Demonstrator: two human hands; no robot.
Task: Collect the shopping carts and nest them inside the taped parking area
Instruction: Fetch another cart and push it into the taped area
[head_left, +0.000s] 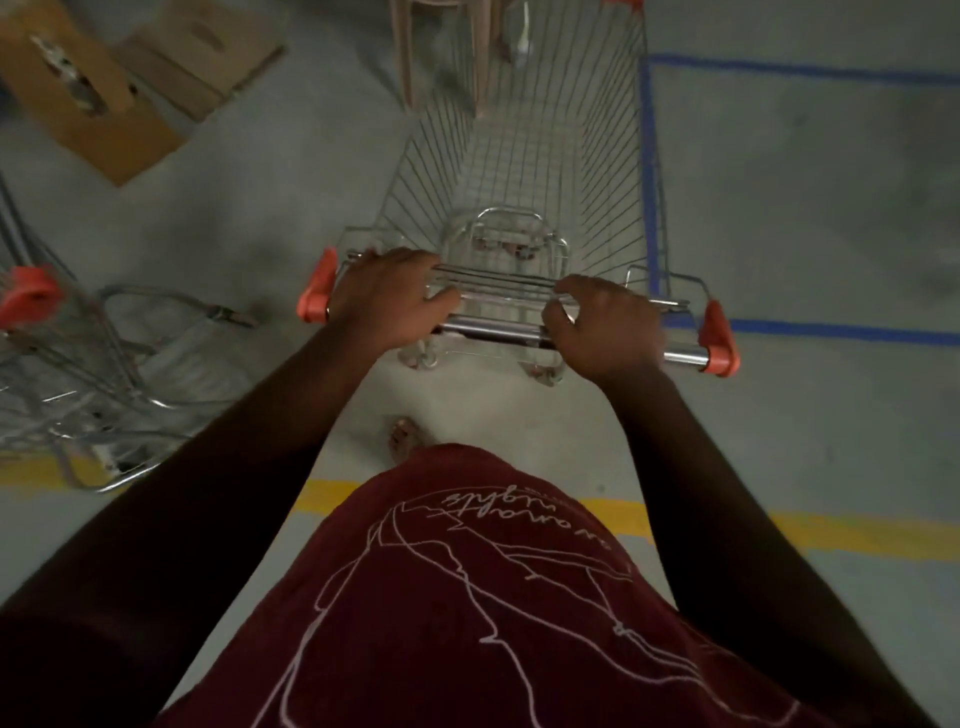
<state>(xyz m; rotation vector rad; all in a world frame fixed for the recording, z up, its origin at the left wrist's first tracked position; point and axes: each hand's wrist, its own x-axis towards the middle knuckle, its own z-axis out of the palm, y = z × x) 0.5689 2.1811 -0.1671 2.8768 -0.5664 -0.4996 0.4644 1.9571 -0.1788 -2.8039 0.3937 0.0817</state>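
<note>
Cart (524, 156) handle (498, 332) gripped by both hands' curled fingers (441, 299) — blue tape (647, 156) along its right edge.

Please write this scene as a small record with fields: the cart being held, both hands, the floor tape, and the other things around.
held cart: silver wire shopping cart with orange handle caps, basket empty
left hand: grip closed on the chrome handle bar, near the left cap
right hand: grip closed on the same bar
parking area: blue tape outline on grey floor, to the right of the cart
second cart: at the left edge, not held
other floor things: brown cardboard boxes upper left; yellow floor line near the person
</note>
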